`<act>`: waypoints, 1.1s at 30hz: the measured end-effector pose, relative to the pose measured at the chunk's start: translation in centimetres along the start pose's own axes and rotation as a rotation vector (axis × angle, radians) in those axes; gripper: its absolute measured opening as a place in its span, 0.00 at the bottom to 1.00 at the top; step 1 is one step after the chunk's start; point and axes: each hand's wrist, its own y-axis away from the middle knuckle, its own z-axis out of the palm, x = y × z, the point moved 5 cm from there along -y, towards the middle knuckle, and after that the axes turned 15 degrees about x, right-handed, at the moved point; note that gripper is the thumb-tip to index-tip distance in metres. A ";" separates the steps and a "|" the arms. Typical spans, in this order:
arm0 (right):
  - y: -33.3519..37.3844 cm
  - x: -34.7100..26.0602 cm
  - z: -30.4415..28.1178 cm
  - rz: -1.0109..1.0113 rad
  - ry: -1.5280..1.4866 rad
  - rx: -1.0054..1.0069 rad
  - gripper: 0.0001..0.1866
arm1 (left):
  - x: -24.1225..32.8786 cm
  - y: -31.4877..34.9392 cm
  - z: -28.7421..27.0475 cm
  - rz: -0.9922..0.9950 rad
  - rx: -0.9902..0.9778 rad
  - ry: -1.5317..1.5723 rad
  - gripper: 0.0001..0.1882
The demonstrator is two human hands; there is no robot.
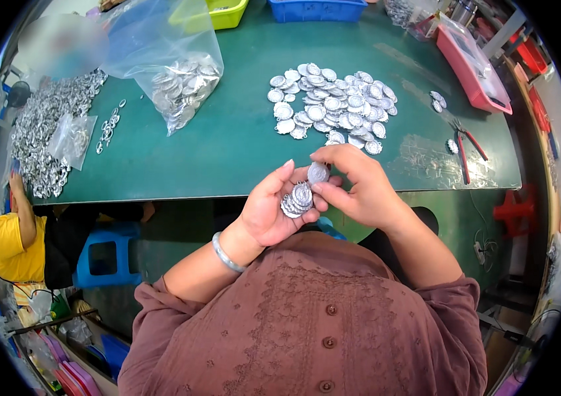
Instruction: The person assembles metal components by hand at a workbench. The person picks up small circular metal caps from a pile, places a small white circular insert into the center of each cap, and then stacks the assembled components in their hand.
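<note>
My left hand (pixel 269 210) is cupped palm up just past the table's near edge, its fingers curled round a small stack of silver medallions (pixel 297 200). Between the thumb and fingers of my right hand (pixel 359 185) is a single round silver medallion (pixel 318 173), held over the left fingers. A loose pile of similar medallions (pixel 340 102) lies on the green table (pixel 247 86) beyond my hands. To its left, a clear plastic bag (pixel 184 86) contains more silver discs.
Red-handled pliers (pixel 466 148) lie at the right beside a few loose pieces. A pink tray (pixel 472 66) stands behind them. Far left is a heap of silver links (pixel 49 138), near a person in yellow (pixel 13 247). Blue (pixel 316 10) and yellow-green bins (pixel 227 14) stand at the back.
</note>
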 end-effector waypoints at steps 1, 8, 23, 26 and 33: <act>0.0 0.4 -0.4 0.076 -0.024 0.045 0.18 | 0.1 0.0 -0.1 0.008 -0.001 0.024 0.24; 0.5 3.2 -2.4 0.582 -0.712 0.211 0.17 | 0.4 0.0 1.3 0.095 0.104 -0.082 0.20; 2.3 4.5 -2.6 0.659 -0.683 0.110 0.12 | -0.2 -0.8 1.5 0.087 0.284 -0.172 0.21; 2.5 4.6 -2.9 0.650 -0.675 0.121 0.12 | -0.4 -1.0 1.7 0.082 0.279 -0.157 0.22; 2.7 4.6 -3.2 0.631 -0.641 0.132 0.12 | -0.7 -1.3 1.7 0.077 0.237 -0.139 0.24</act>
